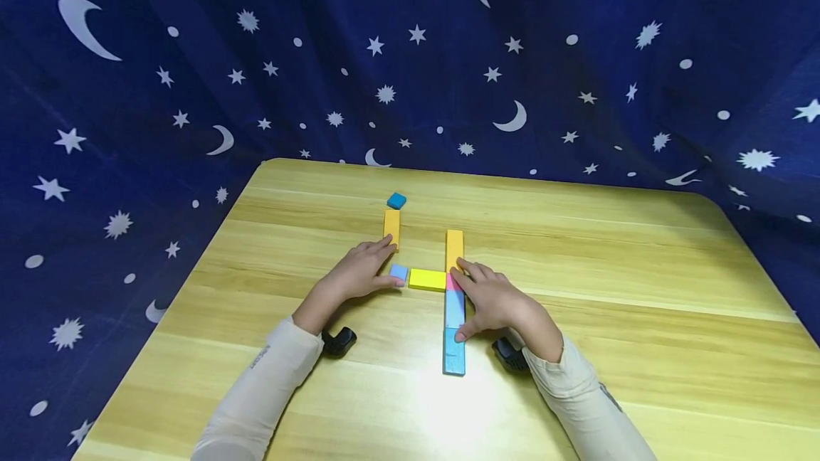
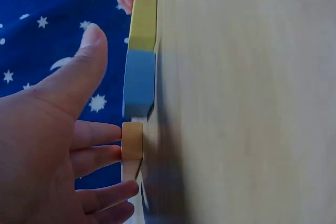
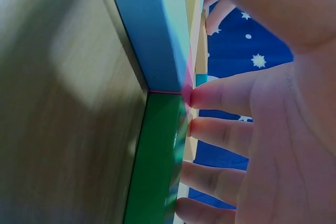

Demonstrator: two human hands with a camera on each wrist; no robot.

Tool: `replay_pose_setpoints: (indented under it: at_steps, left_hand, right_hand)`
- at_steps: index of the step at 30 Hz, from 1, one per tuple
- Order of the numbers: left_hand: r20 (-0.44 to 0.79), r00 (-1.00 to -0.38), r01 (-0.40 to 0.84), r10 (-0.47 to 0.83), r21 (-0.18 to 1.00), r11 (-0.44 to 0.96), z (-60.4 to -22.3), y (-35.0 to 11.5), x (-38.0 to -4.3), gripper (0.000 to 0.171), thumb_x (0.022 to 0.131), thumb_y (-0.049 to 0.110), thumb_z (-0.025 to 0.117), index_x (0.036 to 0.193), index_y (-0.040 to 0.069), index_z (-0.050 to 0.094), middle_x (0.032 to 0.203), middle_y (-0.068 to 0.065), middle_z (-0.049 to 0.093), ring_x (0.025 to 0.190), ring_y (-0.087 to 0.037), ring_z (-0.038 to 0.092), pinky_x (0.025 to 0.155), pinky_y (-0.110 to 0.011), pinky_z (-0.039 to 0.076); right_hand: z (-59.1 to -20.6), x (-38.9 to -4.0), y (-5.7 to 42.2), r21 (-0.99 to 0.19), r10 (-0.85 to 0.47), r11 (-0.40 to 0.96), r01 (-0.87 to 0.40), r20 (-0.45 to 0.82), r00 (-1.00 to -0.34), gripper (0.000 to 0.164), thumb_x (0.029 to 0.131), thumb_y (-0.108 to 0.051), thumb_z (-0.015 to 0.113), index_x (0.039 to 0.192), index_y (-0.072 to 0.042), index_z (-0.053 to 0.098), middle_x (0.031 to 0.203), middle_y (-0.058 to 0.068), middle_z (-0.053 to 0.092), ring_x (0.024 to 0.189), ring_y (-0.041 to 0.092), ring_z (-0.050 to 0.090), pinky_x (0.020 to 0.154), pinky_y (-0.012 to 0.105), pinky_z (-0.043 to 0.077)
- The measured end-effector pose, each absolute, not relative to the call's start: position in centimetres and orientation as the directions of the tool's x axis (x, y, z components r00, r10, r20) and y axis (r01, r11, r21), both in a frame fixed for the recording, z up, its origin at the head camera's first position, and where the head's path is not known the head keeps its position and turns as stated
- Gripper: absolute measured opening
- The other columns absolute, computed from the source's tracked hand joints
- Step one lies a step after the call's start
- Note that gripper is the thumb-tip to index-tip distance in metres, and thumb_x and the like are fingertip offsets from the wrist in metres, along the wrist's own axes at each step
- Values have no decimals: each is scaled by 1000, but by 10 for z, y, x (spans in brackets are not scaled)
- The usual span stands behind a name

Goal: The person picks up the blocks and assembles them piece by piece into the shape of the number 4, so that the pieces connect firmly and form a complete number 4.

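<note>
My left hand (image 1: 359, 272) rests fingertips on the near end of an orange block (image 1: 392, 225). Its thumb reaches over the near edge of a small periwinkle block (image 1: 398, 272). Beside that lies a yellow block (image 1: 427, 279), meeting a pink block (image 1: 453, 282) at its right. My right hand (image 1: 498, 299) spreads over this junction, its index fingertip at the pink block. A green block (image 3: 157, 156) under its fingers shows in the right wrist view and is hidden from the head view. A second orange block (image 1: 455, 247) extends beyond the pink one; a light blue block (image 1: 455, 308) and a teal block (image 1: 454, 353) extend nearer.
A small dark blue block (image 1: 396, 200) lies past the left orange block. Wood-grain table (image 1: 640, 269) surrounds the blocks, with a dark blue star-and-moon cloth (image 1: 435, 55) behind it. Black devices (image 1: 339, 341) sit at both wrists.
</note>
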State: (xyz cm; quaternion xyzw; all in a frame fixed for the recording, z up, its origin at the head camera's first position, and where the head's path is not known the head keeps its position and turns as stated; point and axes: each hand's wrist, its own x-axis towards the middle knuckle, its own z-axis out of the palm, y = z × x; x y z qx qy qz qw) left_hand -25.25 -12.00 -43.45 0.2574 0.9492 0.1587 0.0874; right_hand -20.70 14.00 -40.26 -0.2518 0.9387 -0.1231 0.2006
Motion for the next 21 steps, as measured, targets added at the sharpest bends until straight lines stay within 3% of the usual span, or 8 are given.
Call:
replay_pose_setpoints:
  at_steps: [12,21]
  left_hand:
    - [-89,-828,480,553,397,782,-437,-115,-248,79,78,56,60,139,10,38,151,-8,23,133,-34,31,107,-51,26]
    - [-63,-811,519,581,381,765,-437,-113,-250,69,80,52,61,135,12,45,148,-5,31,132,-30,33,107,-47,27]
  right_hand:
    - [-404,-208,140,-326,-531,839,-435,-319,-785,111,60,-54,76,143,-1,25,151,18,13,135,42,16,104,59,20]
    - [-403,-208,140,-330,-527,842,-428,-328,-784,111,61,-55,75,144,-2,23,151,18,11,135,43,15,105,60,18]
